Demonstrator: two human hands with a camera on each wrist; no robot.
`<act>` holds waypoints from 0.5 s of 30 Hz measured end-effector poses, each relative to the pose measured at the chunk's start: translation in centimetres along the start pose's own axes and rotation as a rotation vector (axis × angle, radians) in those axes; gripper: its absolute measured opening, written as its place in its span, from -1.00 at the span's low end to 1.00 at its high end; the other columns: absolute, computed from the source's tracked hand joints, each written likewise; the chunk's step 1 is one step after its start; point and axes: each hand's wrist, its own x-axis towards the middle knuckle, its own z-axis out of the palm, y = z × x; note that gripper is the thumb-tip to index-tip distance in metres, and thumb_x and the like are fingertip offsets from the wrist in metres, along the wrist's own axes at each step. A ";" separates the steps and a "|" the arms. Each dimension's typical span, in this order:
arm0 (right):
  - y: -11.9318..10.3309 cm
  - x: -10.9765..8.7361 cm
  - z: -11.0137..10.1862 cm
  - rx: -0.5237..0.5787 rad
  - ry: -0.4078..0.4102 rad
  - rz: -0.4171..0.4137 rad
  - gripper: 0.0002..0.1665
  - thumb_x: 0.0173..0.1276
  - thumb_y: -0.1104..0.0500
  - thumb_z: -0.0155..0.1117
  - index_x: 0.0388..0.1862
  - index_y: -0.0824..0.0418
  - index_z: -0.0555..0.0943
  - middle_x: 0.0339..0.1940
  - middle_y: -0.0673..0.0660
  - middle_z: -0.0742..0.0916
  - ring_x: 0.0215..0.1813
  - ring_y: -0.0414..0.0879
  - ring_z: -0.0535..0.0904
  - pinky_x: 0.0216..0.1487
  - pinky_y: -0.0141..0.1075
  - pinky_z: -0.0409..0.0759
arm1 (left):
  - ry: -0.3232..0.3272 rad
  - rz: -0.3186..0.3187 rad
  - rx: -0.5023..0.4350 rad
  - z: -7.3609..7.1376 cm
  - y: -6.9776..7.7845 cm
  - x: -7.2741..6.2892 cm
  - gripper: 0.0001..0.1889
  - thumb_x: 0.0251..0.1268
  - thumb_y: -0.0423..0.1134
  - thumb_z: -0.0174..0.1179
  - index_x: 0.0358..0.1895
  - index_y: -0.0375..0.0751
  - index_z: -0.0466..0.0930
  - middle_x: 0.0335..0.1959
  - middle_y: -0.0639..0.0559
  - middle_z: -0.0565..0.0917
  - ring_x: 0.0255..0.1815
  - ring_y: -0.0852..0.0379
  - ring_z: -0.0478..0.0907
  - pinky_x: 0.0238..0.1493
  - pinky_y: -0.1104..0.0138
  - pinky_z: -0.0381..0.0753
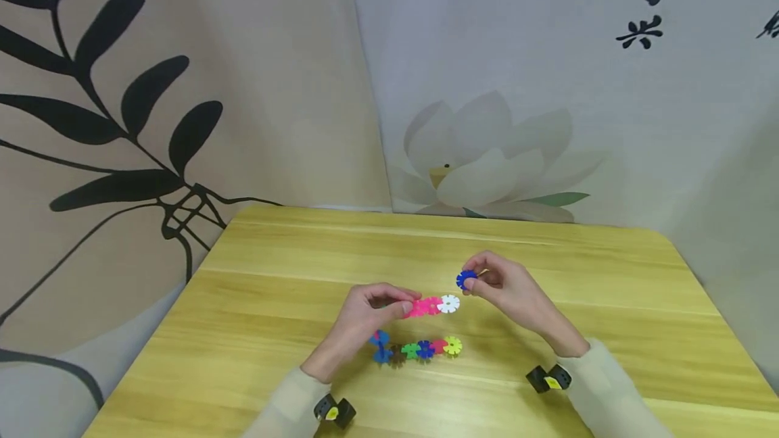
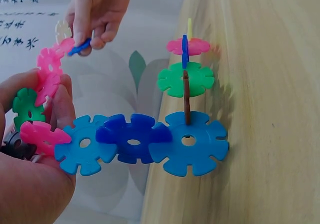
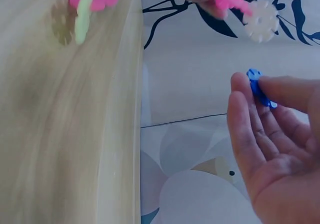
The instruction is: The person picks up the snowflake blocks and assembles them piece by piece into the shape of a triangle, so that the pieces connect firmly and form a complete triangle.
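Note:
Slotted plastic flower discs are joined in one bent chain. My left hand (image 1: 359, 320) pinches the upper arm of the chain by its pink discs (image 1: 426, 305), with a white disc (image 1: 449, 303) at the end. In the left wrist view, green (image 2: 28, 107) and pink discs sit among the fingers, and light blue (image 2: 85, 151) and dark blue discs (image 2: 133, 139) link down to the lower row. Between thumb and fingertips my right hand (image 1: 511, 293) holds a single dark blue disc (image 1: 466, 280), just right of the white one and apart from it.
The lower row of the chain lies over the wooden table (image 1: 548, 255), with brown (image 1: 397, 355), green (image 1: 410, 351), blue and red discs and a yellow disc (image 1: 453, 345) at its right end. Behind the table hangs a printed cloth (image 1: 292, 86).

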 end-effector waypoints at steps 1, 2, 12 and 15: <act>-0.1 -0.2 0.0 0.004 0.009 0.006 -0.76 0.50 0.15 0.36 0.04 0.20 0.59 -0.18 0.07 0.78 -0.16 -0.04 0.77 -0.05 -0.25 0.73 | 0.002 0.004 -0.004 0.0 0.0 0.0 -0.81 0.39 -0.24 0.36 -0.07 -0.30 0.75 0.07 -0.04 0.78 0.05 -0.03 0.70 0.07 0.23 0.69; -0.2 -0.4 0.0 0.012 0.019 0.011 -0.77 0.50 0.15 0.36 0.02 0.20 0.58 -0.18 0.07 0.78 -0.17 -0.07 0.77 -0.04 -0.25 0.73 | 0.004 0.008 -0.006 0.0 0.0 0.0 -0.81 0.40 -0.24 0.36 -0.07 -0.30 0.75 0.08 -0.05 0.77 0.06 -0.02 0.70 0.08 0.22 0.69; -1.3 -2.2 0.4 0.068 0.084 0.081 -0.74 0.46 0.09 0.40 -0.04 0.21 0.58 -0.24 0.07 0.79 -0.13 -0.02 0.77 -0.02 -0.28 0.71 | 0.030 -0.002 0.006 0.3 -0.2 0.1 -0.82 0.42 -0.23 0.34 -0.07 -0.26 0.75 0.06 -0.01 0.78 -0.05 -0.25 0.71 -0.04 0.22 0.72; -1.4 -2.4 0.6 0.075 0.094 0.093 -0.75 0.45 0.10 0.42 -0.06 0.20 0.59 -0.24 0.06 0.79 -0.11 0.03 0.77 0.00 -0.29 0.71 | 0.040 0.009 0.025 0.4 -0.2 0.2 -0.83 0.44 -0.21 0.33 -0.07 -0.22 0.76 0.05 0.02 0.79 -0.10 -0.12 0.72 -0.06 0.16 0.72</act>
